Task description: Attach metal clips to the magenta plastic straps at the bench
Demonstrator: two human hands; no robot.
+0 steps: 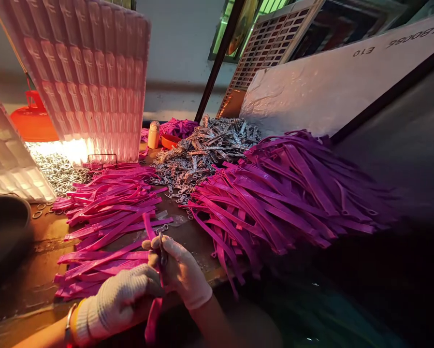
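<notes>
Left grip near right grip, both curled

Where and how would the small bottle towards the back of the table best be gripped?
Probably round the upper body of the small bottle, coming from above: it stands upright and narrow, its top uncovered, while the red dish sits close on its right and the ribbed panel rises on its left.

orange lamp beside ridged panel

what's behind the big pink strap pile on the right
Behind the pink strap pile are a white board and, farther left, a metal heap. Anything the straps cover there, including part of the heap, cannot be seen.
</notes>
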